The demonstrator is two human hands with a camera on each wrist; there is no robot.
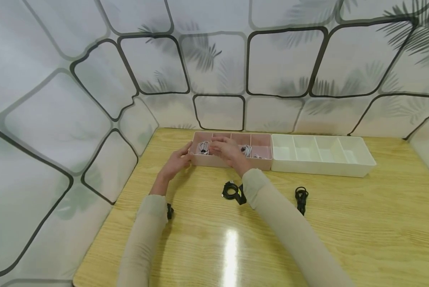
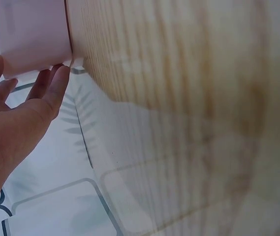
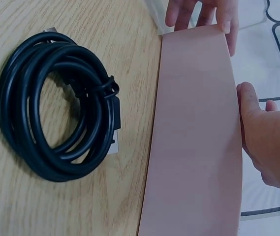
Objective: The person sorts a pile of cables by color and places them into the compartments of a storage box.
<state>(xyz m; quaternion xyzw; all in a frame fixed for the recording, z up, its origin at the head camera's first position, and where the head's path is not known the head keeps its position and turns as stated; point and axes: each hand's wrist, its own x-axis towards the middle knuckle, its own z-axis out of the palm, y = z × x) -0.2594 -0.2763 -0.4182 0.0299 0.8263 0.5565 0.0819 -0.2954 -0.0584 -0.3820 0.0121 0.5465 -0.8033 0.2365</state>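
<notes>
A pink divided box (image 1: 214, 161) stands at the back of the table. Bundled white cables lie in it: one (image 1: 203, 147) in the leftmost compartment, another (image 1: 247, 150) in the third, and part of one (image 1: 258, 156) in the fourth. My left hand (image 1: 176, 162) touches the box's left end with fingers extended. Over the second compartment is my right hand (image 1: 226, 150), its fingers pointing left and partly below the rim; I see nothing held in it. In front of the box, a coiled black cable (image 3: 26, 113) lies on the wood, beneath my right wrist.
Against the pink box's right end stands a white divided box (image 1: 322, 167). A folded black cable (image 1: 301, 199) lies on the table (image 1: 361, 223) to the right of my right forearm. Patterned panels (image 1: 218, 67) rise behind and to the left.
</notes>
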